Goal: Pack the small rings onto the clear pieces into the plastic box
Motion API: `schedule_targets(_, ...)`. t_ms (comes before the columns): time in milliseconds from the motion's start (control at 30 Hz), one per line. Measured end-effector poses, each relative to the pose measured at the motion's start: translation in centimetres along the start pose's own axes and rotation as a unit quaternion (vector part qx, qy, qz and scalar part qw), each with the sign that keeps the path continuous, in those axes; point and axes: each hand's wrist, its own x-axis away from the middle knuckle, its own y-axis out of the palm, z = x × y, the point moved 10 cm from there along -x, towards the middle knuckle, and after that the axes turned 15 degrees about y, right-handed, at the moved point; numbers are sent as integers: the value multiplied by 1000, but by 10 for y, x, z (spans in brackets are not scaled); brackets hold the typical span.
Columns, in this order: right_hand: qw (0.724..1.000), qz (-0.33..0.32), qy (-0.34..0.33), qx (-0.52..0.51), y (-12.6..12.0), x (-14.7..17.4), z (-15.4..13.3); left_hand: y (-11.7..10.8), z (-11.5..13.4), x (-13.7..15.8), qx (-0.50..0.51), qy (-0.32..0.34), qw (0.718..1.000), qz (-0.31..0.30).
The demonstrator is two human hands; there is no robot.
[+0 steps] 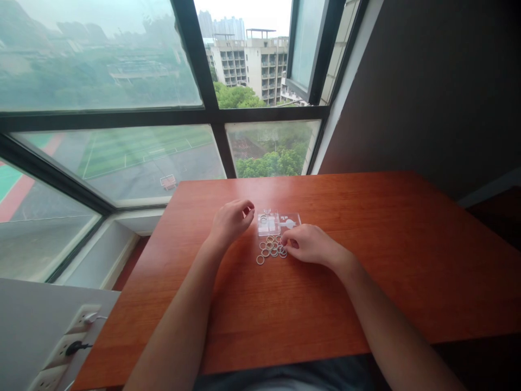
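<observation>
Noted white wall sockets (77,336) at far left, off the red-brown wooden table (366,260). Found the left hand (231,220) resting on the tabletop, fingers curled in, thumb and forefinger tips drawn together just beside the clear plastic plate with small fittings (277,221); could not tell whether anything sat between them. Saw the loose cluster of small silver metal rings (271,251) lying flat just in front of that plate. Placed the right hand (307,243) at the cluster's right edge, fingertips bent down and touching the nearest rings; could not tell whether pinched on one. Judged the step as singling out a ring; reckoned lifting one called for a fine fingertip pinch without scattering its neighbours.
</observation>
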Motion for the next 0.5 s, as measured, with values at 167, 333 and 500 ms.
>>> schedule_targets(167, 1000, -5, -6, 0, 7, -2, -1, 0, 7, -1, 0, 4, 1000, -7)
schedule_targets(333, 999, 11, -23, -30, 5, -2, -4, 4, 9, -1, 4, 2, 1000, -18)
schedule_targets(500, 990, 96, -19, -97, -17, -3, -4, 4, 14, -2, 21, 1, 999, -25)
